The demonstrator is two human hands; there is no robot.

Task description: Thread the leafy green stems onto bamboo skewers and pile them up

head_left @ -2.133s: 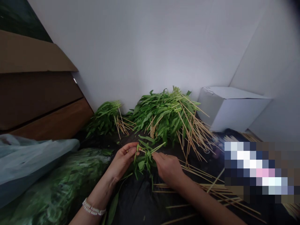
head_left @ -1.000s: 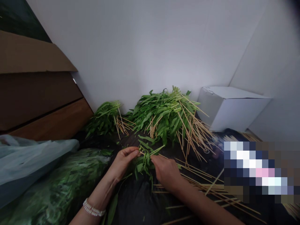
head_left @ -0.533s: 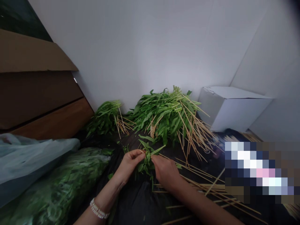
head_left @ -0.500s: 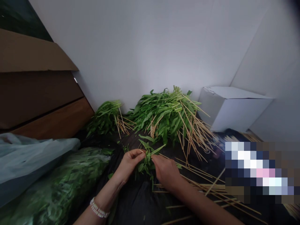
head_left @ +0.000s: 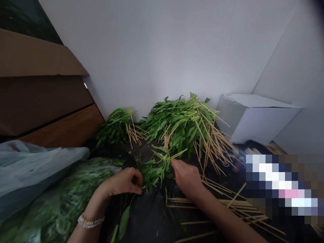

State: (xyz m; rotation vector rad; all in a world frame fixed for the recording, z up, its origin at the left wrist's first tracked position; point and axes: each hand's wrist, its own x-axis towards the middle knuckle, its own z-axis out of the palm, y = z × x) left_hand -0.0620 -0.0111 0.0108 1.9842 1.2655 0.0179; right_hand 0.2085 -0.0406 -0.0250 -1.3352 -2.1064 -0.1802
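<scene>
My right hand [head_left: 187,177] is closed in a pinch on a small bunch of leafy green stems [head_left: 162,165], whose pale cut ends stick out above my fingers. The leaves of this bunch hang down over the black sheet [head_left: 149,216]. To its left, my left hand [head_left: 125,182], with a beaded bracelet at the wrist, has its thumb and fingers curled together at the edge of the leaves. What lies between those fingertips, if anything, is hidden. Thin wooden sticks [head_left: 217,202] lie under and beside my right forearm.
Behind are a large pile of leafy stems [head_left: 174,125] with sticks through them and a smaller pile [head_left: 113,125]. Bagged greens [head_left: 68,195] and a plastic bag [head_left: 37,168] lie left, below a cardboard box [head_left: 43,101]. A white box [head_left: 263,118] stands back right.
My left hand has let go of the small bunch and moved left and down, to the edge of the leaves. My right hand keeps its hold, slightly further right.
</scene>
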